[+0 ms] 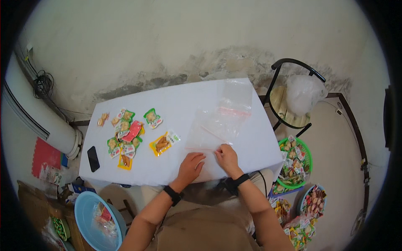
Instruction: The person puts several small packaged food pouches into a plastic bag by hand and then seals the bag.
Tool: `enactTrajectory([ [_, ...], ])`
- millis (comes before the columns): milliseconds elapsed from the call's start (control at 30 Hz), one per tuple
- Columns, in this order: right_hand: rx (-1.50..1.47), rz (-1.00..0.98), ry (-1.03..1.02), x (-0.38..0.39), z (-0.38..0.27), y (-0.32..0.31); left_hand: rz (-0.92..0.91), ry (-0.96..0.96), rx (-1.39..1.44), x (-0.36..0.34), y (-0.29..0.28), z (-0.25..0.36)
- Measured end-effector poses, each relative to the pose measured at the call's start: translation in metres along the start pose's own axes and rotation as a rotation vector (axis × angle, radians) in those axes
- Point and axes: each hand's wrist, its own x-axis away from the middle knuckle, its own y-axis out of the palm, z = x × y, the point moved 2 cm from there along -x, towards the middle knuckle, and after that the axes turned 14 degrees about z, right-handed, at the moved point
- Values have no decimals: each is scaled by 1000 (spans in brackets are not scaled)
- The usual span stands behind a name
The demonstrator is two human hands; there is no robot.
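A clear plastic zip bag (205, 134) with a pinkish closure strip lies flat on the white-covered table (167, 94) in front of me. My right hand (227, 158) pinches its near edge between thumb and fingers. Just left of that, my left hand (190, 167) rests at the bag's near edge, its fingers loosely bent and thumb apart, with nothing visible in it. Another clear zip bag (236, 98) lies farther back, partly overlapping. Left of the bags are a yellow snack packet (162, 143), a green-and-white packet (153, 118) and a loose heap of small packets (126, 129).
A black phone (93, 159) lies at the table's left edge. On the floor stand a blue basin (86, 209) at lower left and a green basket (310, 161) of packets at right. A chair (276, 98) holds a bulging clear plastic bag (303, 94).
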Motion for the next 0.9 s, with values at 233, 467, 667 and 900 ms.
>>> enactTrajectory([
  [233,-9,-29,39,28,-13,10,-67,193,-142,16,5,-4],
  [467,58,-9,-43,22,-6,3,-134,135,-225,28,9,-13],
  [667,301,12,-120,-10,19,-2,-199,148,-290,34,12,-16],
  [900,426,-74,-191,-11,52,6,-218,55,-198,25,24,-24],
])
